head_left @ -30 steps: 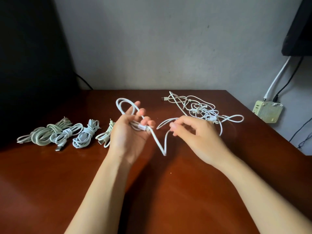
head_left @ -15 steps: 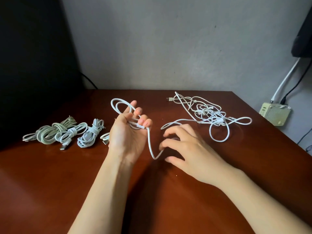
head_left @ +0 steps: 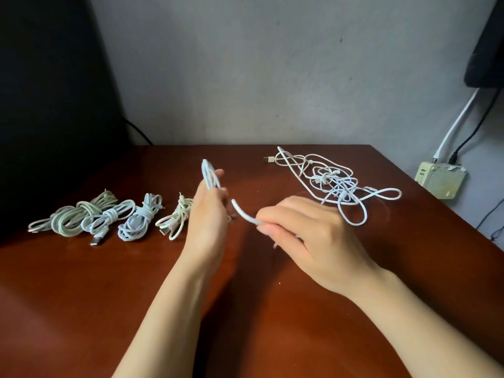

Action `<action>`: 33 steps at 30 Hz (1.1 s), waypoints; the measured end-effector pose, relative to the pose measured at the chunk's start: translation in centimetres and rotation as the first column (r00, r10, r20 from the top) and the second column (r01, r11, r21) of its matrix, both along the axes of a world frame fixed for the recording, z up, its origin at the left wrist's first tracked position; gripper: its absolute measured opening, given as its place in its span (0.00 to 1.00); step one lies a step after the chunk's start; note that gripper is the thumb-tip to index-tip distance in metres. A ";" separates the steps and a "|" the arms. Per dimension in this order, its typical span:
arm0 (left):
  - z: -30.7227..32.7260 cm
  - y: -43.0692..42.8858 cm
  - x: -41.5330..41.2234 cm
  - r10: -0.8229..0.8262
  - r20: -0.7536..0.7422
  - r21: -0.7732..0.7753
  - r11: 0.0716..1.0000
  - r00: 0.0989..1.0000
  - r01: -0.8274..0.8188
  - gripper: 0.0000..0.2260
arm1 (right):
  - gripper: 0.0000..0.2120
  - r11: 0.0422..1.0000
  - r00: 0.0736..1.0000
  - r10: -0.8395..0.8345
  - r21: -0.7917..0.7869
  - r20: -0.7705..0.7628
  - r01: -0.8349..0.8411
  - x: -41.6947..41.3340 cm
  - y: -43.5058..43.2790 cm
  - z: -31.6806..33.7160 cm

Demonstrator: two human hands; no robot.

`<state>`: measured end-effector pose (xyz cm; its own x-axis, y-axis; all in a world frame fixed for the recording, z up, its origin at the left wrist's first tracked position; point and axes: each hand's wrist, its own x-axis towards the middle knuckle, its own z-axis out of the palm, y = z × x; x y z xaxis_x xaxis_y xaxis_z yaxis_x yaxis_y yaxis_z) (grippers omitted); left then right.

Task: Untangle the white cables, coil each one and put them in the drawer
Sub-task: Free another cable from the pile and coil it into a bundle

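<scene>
A: What colour is the table (head_left: 81,296)?
B: Deep reddish brown and glossy, with a paler sheen in places. The looped cable (head_left: 208,173) is plain white, and so is the tangle (head_left: 335,184).
A: And the coiled ones?
B: The leftmost bundle (head_left: 79,216) is pale grey-green, the second bundle (head_left: 109,216) white, the third bundle (head_left: 141,216) bluish white, the fourth bundle (head_left: 177,219) cream.
A: Behind them?
B: The wall (head_left: 245,64) is flat grey with a few dark specks, the panel (head_left: 54,91) black, the box (head_left: 439,178) pale yellow-green, with a white lead (head_left: 458,121) and a black lead (head_left: 474,126).

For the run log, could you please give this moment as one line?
left hand: holds coil | right hand: pinches cable | tangle: on table
</scene>
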<state>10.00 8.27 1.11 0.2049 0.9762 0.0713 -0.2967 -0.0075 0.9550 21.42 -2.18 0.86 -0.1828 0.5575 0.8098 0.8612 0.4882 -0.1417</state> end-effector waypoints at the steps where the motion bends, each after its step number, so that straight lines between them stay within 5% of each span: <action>1: -0.3 -0.2 0.1 -0.042 -0.050 0.029 0.999 0.998 0.044 0.16 | 0.12 1.000 1.000 -0.014 0.023 -0.026 0.014 0.2 0.0 0.1; 4: -1.0 -0.8 0.3 -0.252 -0.091 0.022 0.967 0.964 0.254 0.11 | 0.10 0.997 0.993 -0.036 0.065 -0.115 0.043 0.6 -0.2 0.5; 11: 0.1 -2.8 0.3 -0.609 0.137 -0.141 0.769 0.781 0.624 0.13 | 0.10 0.990 0.930 -0.107 0.043 -0.352 0.131 1.5 -0.1 0.9; 19: 0.8 -2.9 0.1 -0.689 0.218 -0.106 0.687 0.691 0.719 0.23 | 0.09 0.979 0.783 -0.205 -0.137 -0.587 0.153 2.0 0.5 0.5; 25: 0.4 -3.4 0.0 -0.796 0.016 0.050 0.605 0.605 0.795 0.04 | 0.07 0.994 0.858 -0.085 -0.105 -0.507 0.036 1.3 0.2 0.6; 28: 0.2 -3.7 0.1 -0.812 -0.051 0.042 0.580 0.582 0.813 0.05 | 0.07 0.991 0.902 -0.121 -0.102 -0.414 0.086 1.3 0.2 0.3; 33: 0.2 -3.4 0.2 -0.827 0.051 0.021 0.562 0.560 0.827 0.12 | 0.07 0.989 0.882 -0.148 -0.091 -0.448 0.120 1.3 0.3 0.2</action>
<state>10.20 4.87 1.35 0.9190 0.3809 0.1022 -0.2161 0.2697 0.9384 22.71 -1.93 1.08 0.2752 0.5995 0.7515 0.7531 0.3515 -0.5562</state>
